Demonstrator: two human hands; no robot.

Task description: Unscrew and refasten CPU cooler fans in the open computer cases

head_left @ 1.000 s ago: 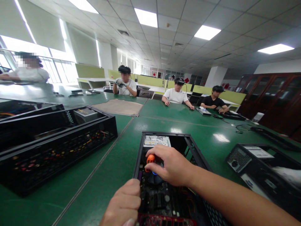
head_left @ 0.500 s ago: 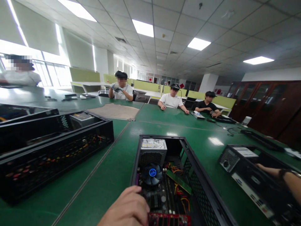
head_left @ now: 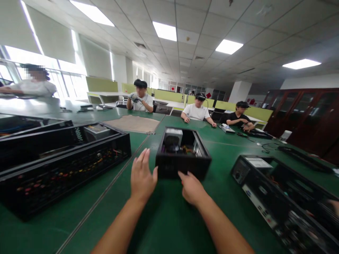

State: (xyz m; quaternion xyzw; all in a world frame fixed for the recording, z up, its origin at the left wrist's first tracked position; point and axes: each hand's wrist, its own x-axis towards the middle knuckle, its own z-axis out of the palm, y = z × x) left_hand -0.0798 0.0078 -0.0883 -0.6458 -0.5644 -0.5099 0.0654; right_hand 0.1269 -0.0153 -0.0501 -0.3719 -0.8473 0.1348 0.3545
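A black open-topped computer case (head_left: 182, 167) stands on the green table in front of me, its power supply (head_left: 173, 134) and some coloured cables showing inside. My left hand (head_left: 143, 176) is raised at its near left corner, fingers stretched upward and thumb apart, holding nothing. Against the lower front panel my right hand (head_left: 192, 187) rests its extended fingertips, the other fingers partly curled and blurred; I see nothing held in it.
On the left lies a longer black computer case (head_left: 66, 162), with another behind it. A third case (head_left: 286, 201) is at right, with part of another person's hand (head_left: 334, 206) by it. A beige mat (head_left: 132, 124) lies farther back. Several people sit across the table.
The middle case has slid away from me across the table. My left hand has come off its side, and my right hand has come into view at its front. The right-hand case has shifted left.
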